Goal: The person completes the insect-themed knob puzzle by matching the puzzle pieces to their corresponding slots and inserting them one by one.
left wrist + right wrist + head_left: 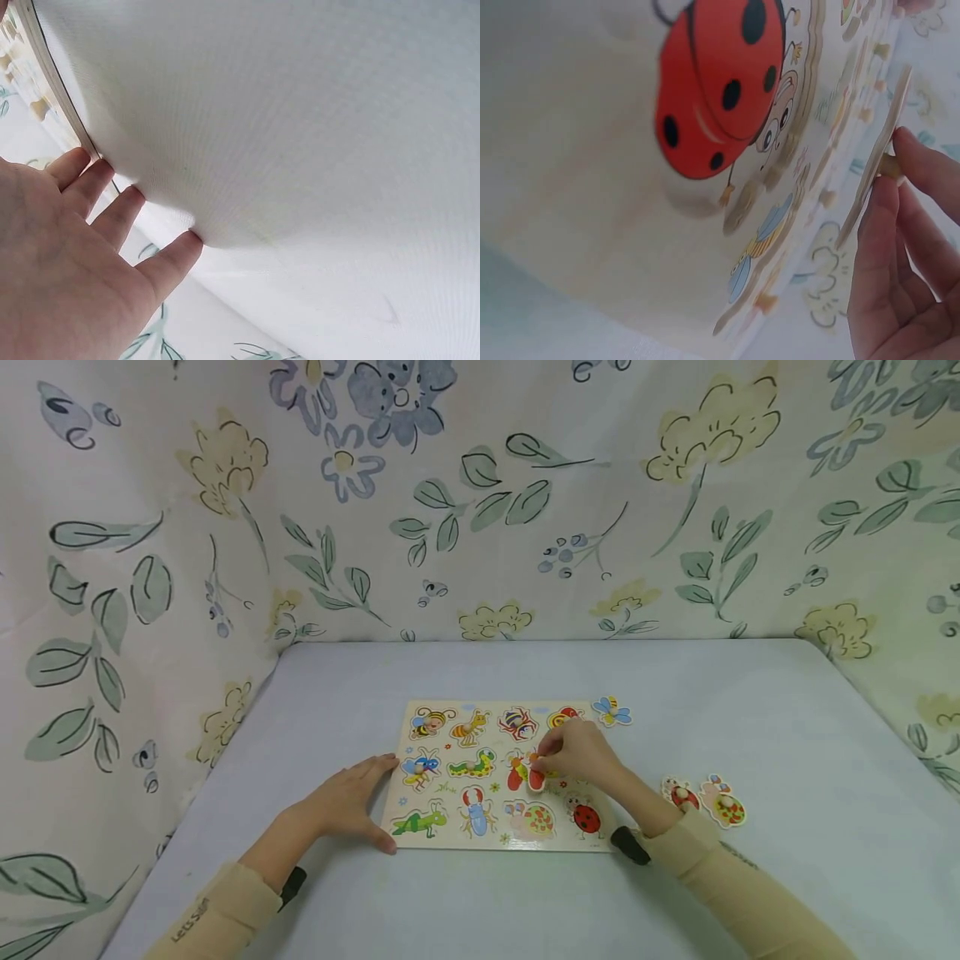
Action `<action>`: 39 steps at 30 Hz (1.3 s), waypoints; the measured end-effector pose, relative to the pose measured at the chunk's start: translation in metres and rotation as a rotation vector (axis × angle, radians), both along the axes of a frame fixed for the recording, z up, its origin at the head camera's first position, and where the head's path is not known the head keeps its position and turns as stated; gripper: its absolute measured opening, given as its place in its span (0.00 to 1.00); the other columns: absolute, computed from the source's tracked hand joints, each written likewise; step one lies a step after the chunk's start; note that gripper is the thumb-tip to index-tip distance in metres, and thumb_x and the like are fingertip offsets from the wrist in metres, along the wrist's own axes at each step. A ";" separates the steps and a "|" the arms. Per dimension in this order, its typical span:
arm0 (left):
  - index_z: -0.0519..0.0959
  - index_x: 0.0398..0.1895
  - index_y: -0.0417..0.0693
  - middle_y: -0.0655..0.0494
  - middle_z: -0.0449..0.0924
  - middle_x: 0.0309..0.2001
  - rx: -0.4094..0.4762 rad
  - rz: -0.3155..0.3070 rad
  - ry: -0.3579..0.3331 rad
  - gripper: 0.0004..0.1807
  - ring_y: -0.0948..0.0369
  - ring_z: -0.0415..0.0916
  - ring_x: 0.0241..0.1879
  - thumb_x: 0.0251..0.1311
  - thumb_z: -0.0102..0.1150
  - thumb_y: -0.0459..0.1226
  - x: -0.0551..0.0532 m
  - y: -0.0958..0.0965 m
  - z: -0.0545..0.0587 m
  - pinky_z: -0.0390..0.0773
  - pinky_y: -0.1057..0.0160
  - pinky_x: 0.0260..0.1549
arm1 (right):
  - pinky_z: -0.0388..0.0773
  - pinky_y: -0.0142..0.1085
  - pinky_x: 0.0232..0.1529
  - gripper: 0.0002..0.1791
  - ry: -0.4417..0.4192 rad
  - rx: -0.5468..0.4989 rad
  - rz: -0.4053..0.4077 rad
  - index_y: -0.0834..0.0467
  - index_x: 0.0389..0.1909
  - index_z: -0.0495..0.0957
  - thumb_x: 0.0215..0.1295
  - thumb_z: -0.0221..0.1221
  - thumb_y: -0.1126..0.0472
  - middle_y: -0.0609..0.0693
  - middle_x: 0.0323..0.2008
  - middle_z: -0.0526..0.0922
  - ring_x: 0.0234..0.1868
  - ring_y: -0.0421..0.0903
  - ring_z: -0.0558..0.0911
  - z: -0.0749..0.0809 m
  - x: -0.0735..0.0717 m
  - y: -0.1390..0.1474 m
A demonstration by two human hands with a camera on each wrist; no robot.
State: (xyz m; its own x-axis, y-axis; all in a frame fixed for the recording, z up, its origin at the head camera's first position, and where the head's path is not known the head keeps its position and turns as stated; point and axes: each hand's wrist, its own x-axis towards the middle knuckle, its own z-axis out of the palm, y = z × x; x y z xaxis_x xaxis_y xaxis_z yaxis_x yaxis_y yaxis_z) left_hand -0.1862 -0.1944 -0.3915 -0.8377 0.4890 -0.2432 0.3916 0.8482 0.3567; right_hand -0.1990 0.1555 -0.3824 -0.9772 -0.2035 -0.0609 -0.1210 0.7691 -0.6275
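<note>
The right hand [581,752] pinches a red piece [536,779] by its knob [889,166], fingers clamped, over the board [525,846]; the left hand [345,797] touches the board's left edge, fingers spread apart; a ladybird piece [681,795] and snail piece [725,800] lie on the surface [480,902], right of the board.

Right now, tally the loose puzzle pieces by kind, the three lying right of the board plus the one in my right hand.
Blue-winged insect: 1
Ladybird: 1
Snail: 1
Red-winged insect, in your right hand: 1
Total: 4
</note>
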 end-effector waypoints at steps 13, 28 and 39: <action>0.58 0.72 0.39 0.40 0.57 0.72 0.004 0.006 0.000 0.65 0.41 0.55 0.70 0.30 0.79 0.60 -0.001 -0.001 -0.002 0.56 0.32 0.63 | 0.71 0.31 0.26 0.10 -0.007 0.084 0.038 0.55 0.21 0.82 0.52 0.73 0.58 0.43 0.21 0.79 0.25 0.41 0.73 0.002 -0.005 -0.016; 0.58 0.72 0.39 0.40 0.58 0.72 0.006 0.009 -0.003 0.65 0.41 0.55 0.70 0.30 0.79 0.60 -0.002 -0.001 -0.002 0.56 0.32 0.64 | 0.70 0.32 0.28 0.10 -0.029 0.187 0.054 0.55 0.22 0.81 0.52 0.73 0.57 0.44 0.24 0.79 0.26 0.42 0.72 -0.002 -0.013 -0.037; 0.58 0.72 0.40 0.40 0.57 0.72 0.002 -0.001 0.000 0.65 0.41 0.55 0.70 0.30 0.79 0.60 -0.003 -0.001 -0.001 0.56 0.32 0.63 | 0.71 0.32 0.28 0.10 -0.018 0.205 0.042 0.55 0.23 0.81 0.52 0.73 0.56 0.44 0.25 0.79 0.26 0.42 0.72 -0.004 -0.014 -0.038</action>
